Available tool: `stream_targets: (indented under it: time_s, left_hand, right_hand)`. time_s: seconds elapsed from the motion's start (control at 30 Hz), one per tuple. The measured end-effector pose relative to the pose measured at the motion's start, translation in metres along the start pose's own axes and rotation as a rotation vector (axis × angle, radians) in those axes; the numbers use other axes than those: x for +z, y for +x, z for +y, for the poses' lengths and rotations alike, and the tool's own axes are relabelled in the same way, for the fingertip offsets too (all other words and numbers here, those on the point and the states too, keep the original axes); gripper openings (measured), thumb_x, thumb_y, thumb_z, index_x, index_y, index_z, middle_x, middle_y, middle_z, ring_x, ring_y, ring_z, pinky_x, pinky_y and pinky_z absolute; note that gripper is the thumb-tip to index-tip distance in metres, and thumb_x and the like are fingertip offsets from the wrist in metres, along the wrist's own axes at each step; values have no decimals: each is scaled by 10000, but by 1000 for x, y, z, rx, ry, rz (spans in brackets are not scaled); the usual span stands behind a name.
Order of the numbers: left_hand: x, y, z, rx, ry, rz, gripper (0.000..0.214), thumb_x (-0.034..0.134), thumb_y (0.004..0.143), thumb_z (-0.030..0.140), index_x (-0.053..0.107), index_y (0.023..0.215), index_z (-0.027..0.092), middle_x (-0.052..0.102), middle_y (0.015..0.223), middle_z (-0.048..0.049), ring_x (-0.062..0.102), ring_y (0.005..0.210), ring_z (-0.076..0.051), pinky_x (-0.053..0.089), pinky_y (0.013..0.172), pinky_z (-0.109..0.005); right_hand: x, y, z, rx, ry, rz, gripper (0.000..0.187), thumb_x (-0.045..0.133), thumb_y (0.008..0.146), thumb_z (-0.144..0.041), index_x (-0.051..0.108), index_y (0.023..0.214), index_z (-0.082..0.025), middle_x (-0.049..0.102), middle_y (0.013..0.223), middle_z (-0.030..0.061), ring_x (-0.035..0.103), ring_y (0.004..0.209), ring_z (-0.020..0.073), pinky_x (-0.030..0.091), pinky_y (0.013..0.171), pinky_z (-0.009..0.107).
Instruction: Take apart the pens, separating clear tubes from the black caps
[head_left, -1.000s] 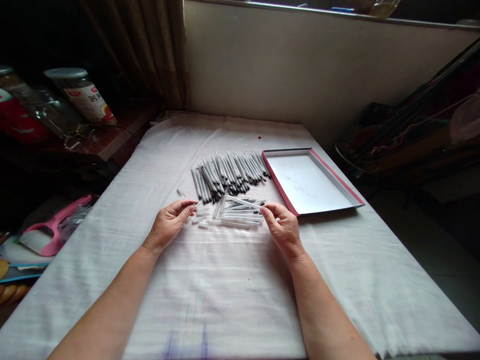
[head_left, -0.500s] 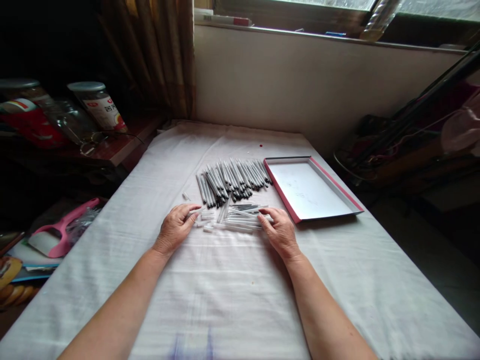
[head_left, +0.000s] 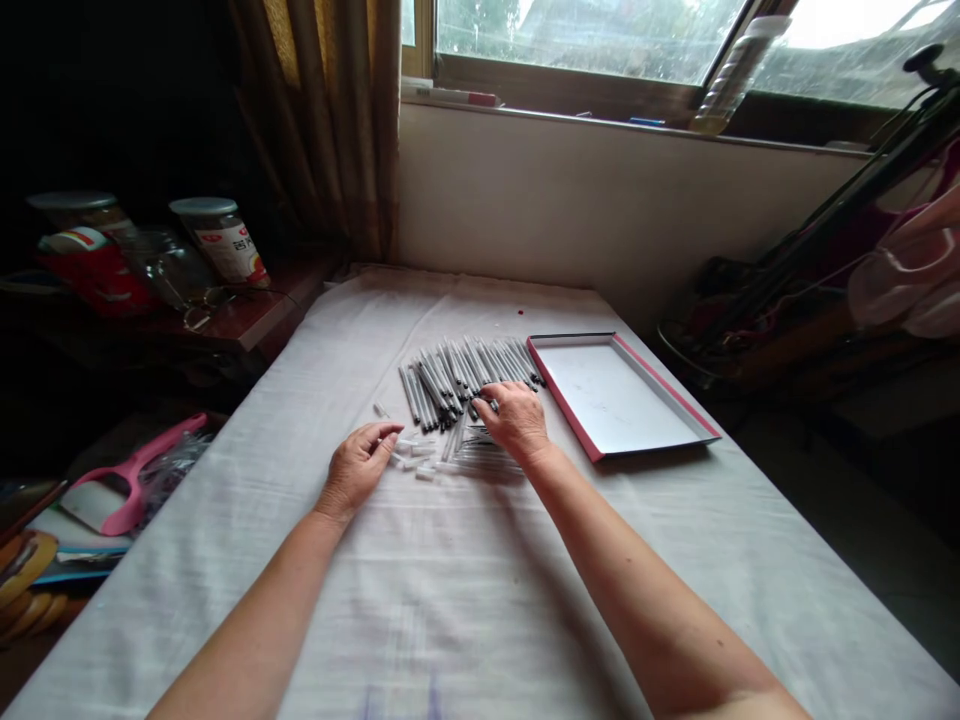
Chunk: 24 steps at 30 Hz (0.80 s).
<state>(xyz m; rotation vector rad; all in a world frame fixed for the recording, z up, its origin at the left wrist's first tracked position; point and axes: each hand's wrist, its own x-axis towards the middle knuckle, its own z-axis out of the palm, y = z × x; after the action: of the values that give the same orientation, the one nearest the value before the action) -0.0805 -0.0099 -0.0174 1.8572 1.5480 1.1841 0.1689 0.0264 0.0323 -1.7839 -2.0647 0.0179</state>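
A pile of thin grey rods (head_left: 450, 372) lies on a white cloth (head_left: 465, 560) that covers the table. In front of it lie several clear tubes (head_left: 480, 455) and short clear caps (head_left: 414, 458). My right hand (head_left: 516, 420) reaches over the clear tubes to the near edge of the grey pile, fingers curled on a rod there. My left hand (head_left: 358, 465) rests on the cloth beside the caps, thumb and forefinger pinched together at a small cap.
A shallow pink-rimmed tray (head_left: 622, 392) sits to the right of the pile. Jars (head_left: 217, 240) stand on a dark shelf at the left. A pink tool (head_left: 131, 480) lies lower left. A wall and window sill (head_left: 570, 105) are behind; clutter fills the right side.
My right hand moved forward and left, from the clear tubes to the grey pile. My left hand stayed by the caps. The camera tilted up, so the window shows.
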Motion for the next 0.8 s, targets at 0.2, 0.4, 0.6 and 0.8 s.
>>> stream_targets:
  time_s: [0.2, 0.4, 0.6, 0.8]
  left_hand:
    - [1, 1, -3, -19, -20, 13, 314, 544, 845, 394, 744, 963, 183, 751, 991, -80, 690, 939, -210, 528, 858, -312]
    - [0, 3, -4, -14, -20, -6, 305, 545, 840, 391, 747, 956, 194, 760, 982, -67, 696, 947, -208, 533, 859, -307]
    - [0, 2, -4, 30, 28, 3, 275, 536, 858, 367, 743, 945, 207, 760, 967, -54, 701, 930, -202, 539, 845, -297]
    - [2, 3, 3, 218, 327, 33, 281, 510, 899, 312, 704, 1081, 221, 736, 1082, -87, 640, 1066, -254, 454, 972, -409]
  right_hand:
    - [13, 26, -14, 36, -170, -49, 335, 551, 904, -473, 729, 968, -196, 727, 1027, 117, 605, 997, 273, 397, 804, 352]
    - [16, 34, -15, 94, -215, -89, 302, 479, 940, -353, 746, 932, -213, 740, 982, 104, 658, 914, 236, 404, 738, 323]
    - [16, 32, -12, 124, -157, -60, 342, 501, 929, -470, 735, 990, -228, 732, 990, 99, 661, 921, 239, 424, 741, 311]
    - [12, 39, 11, 184, -55, 54, 407, 508, 929, -443, 652, 1205, -180, 651, 1206, 143, 586, 1101, 281, 430, 885, 349]
